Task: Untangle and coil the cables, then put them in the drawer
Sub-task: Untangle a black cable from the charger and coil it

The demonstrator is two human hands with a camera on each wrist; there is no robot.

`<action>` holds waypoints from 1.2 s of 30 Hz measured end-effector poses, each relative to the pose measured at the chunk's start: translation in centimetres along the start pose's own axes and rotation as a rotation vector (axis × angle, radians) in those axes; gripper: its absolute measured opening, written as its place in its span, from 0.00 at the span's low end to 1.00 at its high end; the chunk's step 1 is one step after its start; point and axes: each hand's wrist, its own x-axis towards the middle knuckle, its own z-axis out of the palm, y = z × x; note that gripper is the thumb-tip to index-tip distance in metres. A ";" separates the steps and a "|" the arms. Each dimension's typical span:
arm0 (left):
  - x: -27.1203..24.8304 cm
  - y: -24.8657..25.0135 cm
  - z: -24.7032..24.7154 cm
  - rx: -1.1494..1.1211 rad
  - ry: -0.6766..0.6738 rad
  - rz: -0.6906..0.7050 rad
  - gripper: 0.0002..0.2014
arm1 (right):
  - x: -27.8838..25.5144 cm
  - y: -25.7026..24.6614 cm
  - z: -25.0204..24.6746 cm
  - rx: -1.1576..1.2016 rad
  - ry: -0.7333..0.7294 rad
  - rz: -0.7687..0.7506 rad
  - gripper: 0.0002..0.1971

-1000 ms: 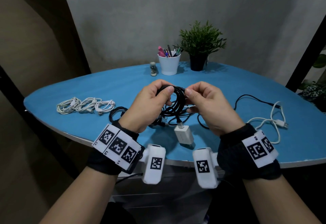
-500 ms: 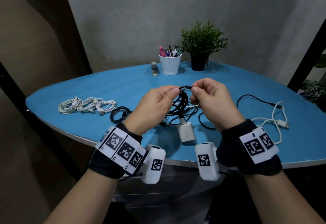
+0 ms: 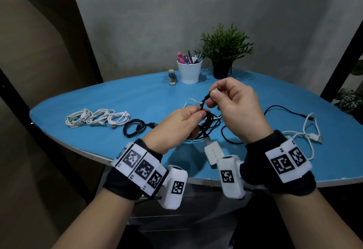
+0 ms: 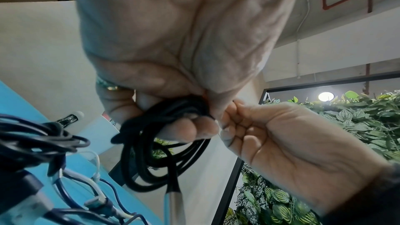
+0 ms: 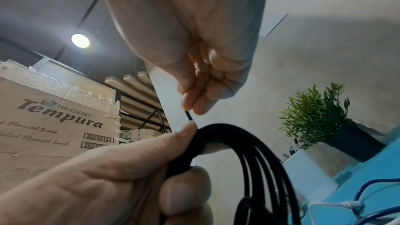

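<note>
Blue table (image 3: 117,99) carries three coiled white cables (image 3: 96,118) at left, a coiled black one (image 3: 133,129) beside them, and loose black and white leads at right. Above the near edge, left hand (image 3: 176,127) is curled round the black cable coil (image 4: 164,143), thumb clamping the loops; white charger plug (image 3: 213,153) hangs below. Right hand (image 3: 233,105) pinches the free cable end (image 5: 189,116) just above the coil. Cable looks light, braided, limp and springy; hold at the bundled loops. Whether the end is a connector, probably, view blurred.
</note>
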 end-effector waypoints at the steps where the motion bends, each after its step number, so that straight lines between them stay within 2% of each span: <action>1: 0.1 0.0 0.1 -0.025 0.013 0.000 0.13 | -0.1 -0.1 0.0 0.021 -0.004 -0.008 0.10; 4: 0.4 -0.2 0.1 -0.133 0.076 0.007 0.11 | -0.2 -0.1 -0.2 0.066 0.030 -0.012 0.09; 7: 0.8 -0.8 0.1 -0.222 0.172 -0.017 0.14 | -0.6 0.4 -0.9 0.109 0.037 0.081 0.06; 11: 1.1 -1.2 0.5 -0.345 0.249 -0.049 0.14 | -1.2 1.0 -0.9 0.011 -0.157 0.238 0.06; 13: 1.0 -0.9 0.7 -0.421 0.263 -0.053 0.14 | -1.3 1.3 -0.7 -0.039 -0.191 0.261 0.06; 18: 0.7 -0.1 0.6 -0.521 0.245 -0.061 0.16 | -0.7 1.5 -0.7 -0.074 -0.137 0.239 0.05; 21: 0.5 0.4 0.6 -0.499 0.240 -0.074 0.13 | -0.7 1.6 -0.7 -0.094 -0.125 0.213 0.04; 25: 0.3 1.2 1.0 -0.451 0.332 -0.051 0.09 | -0.7 1.6 -0.5 -0.114 -0.133 0.185 0.03; 30: 0.4 1.4 0.9 -0.439 0.392 -0.073 0.11 | -0.8 1.5 -0.6 -0.143 -0.145 0.155 0.03; 33: 0.5 1.2 0.7 -0.471 0.376 -0.101 0.14 | -1.0 1.2 -0.5 -0.095 -0.152 0.154 0.05; 36: 0.6 0.9 0.8 -0.480 0.353 -0.108 0.10 | -1.0 1.2 -0.3 -0.067 -0.132 0.138 0.08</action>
